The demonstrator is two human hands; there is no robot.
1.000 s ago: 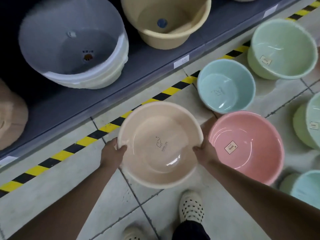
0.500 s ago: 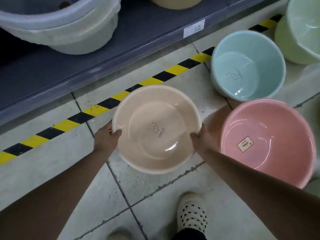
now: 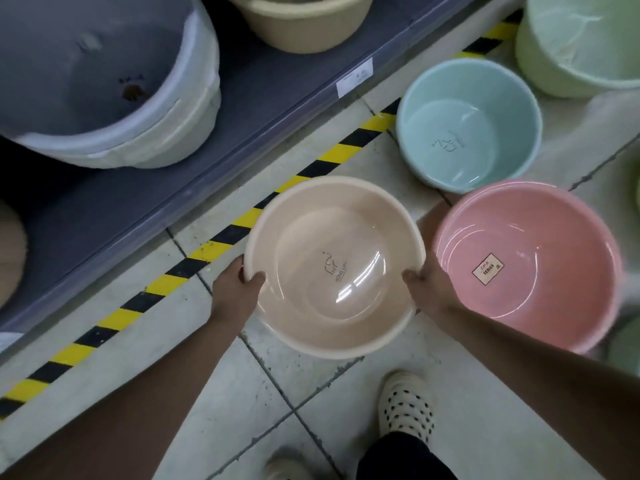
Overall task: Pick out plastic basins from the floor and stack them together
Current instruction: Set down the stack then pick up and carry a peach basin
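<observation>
At the far left we see a stack of grey and white tubs (image 3: 104,81) on a low grey shelf (image 3: 242,109). A tan tub (image 3: 301,26) sits farther along it, and a white price label (image 3: 354,77) is on its front edge. Yellow-and-black hazard tape (image 3: 221,240) runs diagonally across the tiled floor (image 3: 214,393) in front of the shelf. Our left hand (image 3: 235,292) grips the left rim of the beige basin (image 3: 332,268). The thumb is hooked over the lip into the bowl, and the other fingers are curled underneath, mostly hidden. We hold the basin mouth up and roughly level over the tiles, just near of the tape, with a small printed logo showing on its bottom. Our right hand (image 3: 431,289) grips the opposite rim the same way, thumb over the edge and fingers out of sight below. This hand lies between the beige basin and the pink basin (image 3: 526,306), which stands on the floor just to the right with a square label inside. Beyond the pink one stands a pale blue basin (image 3: 467,126), and at the far right corner a larger pale green basin (image 3: 581,39). Near us, a cream perforated clog (image 3: 405,407) rests on the tiles.
</observation>
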